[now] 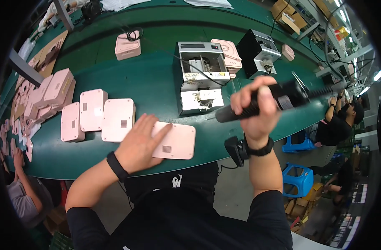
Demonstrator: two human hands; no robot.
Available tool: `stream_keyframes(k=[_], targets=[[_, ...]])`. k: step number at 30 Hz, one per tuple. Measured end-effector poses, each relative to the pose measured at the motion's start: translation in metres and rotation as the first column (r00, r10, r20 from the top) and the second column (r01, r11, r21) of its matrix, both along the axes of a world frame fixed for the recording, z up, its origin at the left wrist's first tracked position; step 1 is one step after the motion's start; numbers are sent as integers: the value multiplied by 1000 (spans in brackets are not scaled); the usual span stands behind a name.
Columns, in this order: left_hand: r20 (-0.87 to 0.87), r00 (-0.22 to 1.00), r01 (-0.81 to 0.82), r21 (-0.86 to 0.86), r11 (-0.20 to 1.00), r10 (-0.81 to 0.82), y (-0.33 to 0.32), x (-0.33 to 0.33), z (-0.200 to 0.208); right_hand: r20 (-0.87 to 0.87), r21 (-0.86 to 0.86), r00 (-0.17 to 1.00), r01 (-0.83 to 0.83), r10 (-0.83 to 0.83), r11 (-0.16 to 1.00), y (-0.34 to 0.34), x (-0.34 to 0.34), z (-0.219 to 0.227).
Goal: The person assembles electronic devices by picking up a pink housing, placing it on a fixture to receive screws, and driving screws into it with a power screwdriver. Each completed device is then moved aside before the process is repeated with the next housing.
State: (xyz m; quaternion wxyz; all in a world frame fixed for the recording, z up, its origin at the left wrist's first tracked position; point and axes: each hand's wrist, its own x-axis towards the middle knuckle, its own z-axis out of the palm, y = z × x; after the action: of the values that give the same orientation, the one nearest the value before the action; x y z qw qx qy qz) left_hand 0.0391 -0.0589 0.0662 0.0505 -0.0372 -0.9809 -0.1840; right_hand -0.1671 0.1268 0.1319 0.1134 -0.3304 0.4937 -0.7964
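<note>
My left hand (138, 143) lies over the left end of a pale pink plastic case (178, 141), fingers stretched out and thumb on its top face. The case rests flat near the bench's front edge, with screw holes at its corners and a small grille. Raised above the bench to its right, my right hand (259, 106) is wrapped round a black electric screwdriver (282, 95). The tool is tilted almost level, its thick cable end to the left and its tip end, blurred, to the right. Beside my left hand lie several similar pink cases (119, 121).
Two screw-feeder machines (202, 79) (261, 54) stand beyond the case, with another pink case (228, 54) between them. Stacked pink cases (59, 89) sit at the left. Blue stools (297, 180) and a seated co-worker (334, 125) are at the right; another person's hand (18, 158) shows far left.
</note>
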Motion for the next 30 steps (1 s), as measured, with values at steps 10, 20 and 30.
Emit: stream_keyframes(k=[10, 20, 30], targets=[[-95, 989, -98, 147, 984, 113, 52, 2, -26, -56, 44, 996, -64, 66, 997, 23, 24, -17], [-60, 977, -184, 238, 954, 204, 57, 9, -47, -24, 42, 999, -42, 43, 998, 17, 20, -41], [-97, 967, -198, 290, 936, 234, 60, 1, -53, -50, 115, 998, -38, 44, 993, 7, 15, -25]])
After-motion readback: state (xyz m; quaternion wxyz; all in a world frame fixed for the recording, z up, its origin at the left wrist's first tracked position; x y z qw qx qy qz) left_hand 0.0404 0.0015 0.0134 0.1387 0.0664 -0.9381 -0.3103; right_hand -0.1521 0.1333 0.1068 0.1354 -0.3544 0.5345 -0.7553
